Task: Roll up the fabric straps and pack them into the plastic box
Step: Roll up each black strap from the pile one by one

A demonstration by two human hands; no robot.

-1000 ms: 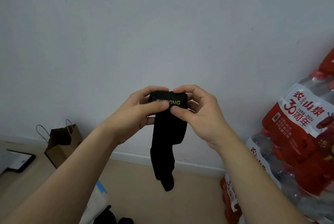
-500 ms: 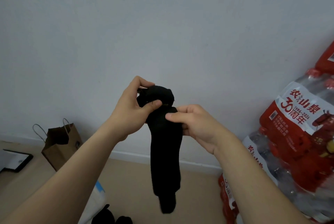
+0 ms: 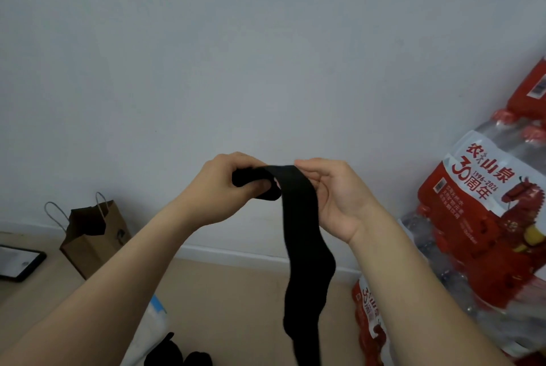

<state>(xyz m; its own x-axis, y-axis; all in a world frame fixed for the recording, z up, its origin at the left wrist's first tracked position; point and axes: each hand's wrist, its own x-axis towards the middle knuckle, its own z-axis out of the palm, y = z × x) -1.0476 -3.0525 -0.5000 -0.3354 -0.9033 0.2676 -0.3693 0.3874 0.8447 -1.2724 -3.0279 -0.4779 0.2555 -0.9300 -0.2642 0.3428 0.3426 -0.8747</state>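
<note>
I hold a long black fabric strap (image 3: 304, 247) up in front of the wall. My left hand (image 3: 224, 188) is closed around its rolled top end. My right hand (image 3: 339, 197) pinches the strap's upper edge just to the right of that, palm facing me. The rest of the strap hangs straight down and runs off the bottom of the frame. More black fabric pieces (image 3: 177, 355) lie at the bottom edge beside a white container (image 3: 150, 333) with a blue patch, mostly hidden by my left arm.
A brown paper bag (image 3: 94, 235) stands by the wall at the left, with a dark tablet (image 3: 17, 262) on the floor beside it. Stacked packs of bottled water in red wrap (image 3: 478, 232) fill the right side. The floor is beige.
Both hands have lowered in view and moved apart a little. The strap's top now stretches flat between them, and its tail hangs longer, reaching past the frame's bottom.
</note>
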